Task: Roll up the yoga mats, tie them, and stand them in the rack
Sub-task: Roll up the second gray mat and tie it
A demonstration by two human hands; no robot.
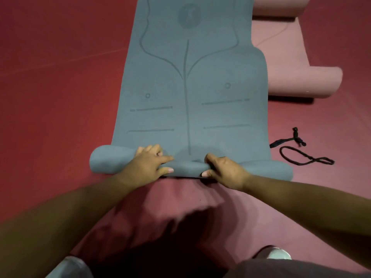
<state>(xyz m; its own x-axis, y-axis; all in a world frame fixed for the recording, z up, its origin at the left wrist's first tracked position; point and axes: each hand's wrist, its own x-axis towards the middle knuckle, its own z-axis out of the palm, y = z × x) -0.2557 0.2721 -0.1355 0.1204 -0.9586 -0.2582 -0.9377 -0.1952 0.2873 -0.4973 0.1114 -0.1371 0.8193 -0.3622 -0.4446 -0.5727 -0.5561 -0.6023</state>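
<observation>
On the red floor (50, 117), right in front of the person, there's a blue-grey yoga mat (188, 97) lying flat w/ printed alignment lines. Only its near end is rolled, into a short tube. Both hands are on that roll, near the middle & a bit apart. The left hand (149, 164) has fingers curled over the top and thumb at the near edge, and the right hand (225, 169) is wrapped round it. A black tie cord (281, 141) lies loose on the floor just right of the mat; can't tell if it touches. Further back on the right is a pink mat (291, 63), near end curled up, right up against the blue one.
</observation>
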